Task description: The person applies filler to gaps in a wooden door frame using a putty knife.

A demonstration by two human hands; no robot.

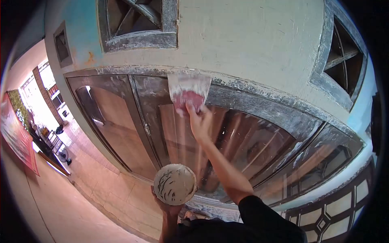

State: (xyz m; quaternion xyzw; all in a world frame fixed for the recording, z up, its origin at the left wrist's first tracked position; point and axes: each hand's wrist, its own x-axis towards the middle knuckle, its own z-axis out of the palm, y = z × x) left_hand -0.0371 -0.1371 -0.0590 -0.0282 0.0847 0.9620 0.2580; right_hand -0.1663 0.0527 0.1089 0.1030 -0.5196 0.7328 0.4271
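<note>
Beside a pale wall [247, 40], the right hand [197, 119] pinches a scraper [189, 84], the left hand [172, 209] cupping a bowl [194, 188].

I faced a pale cream painted wall [251, 36], turquoise towards its left edge, set with wooden vents [139, 42] crossed by diagonal bars [144, 12]. Below stretched weathered dark-brown wooden windows [142, 91] with glass panes [121, 113]. To my left, pinkish tiled floor [101, 178] ran past a small black fan [63, 155] towards white daylight [35, 99] beside a brown pillar [48, 95].

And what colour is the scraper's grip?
The scraper's grip is dull pinkish red with whitish smears; it shows in the head view.
</note>
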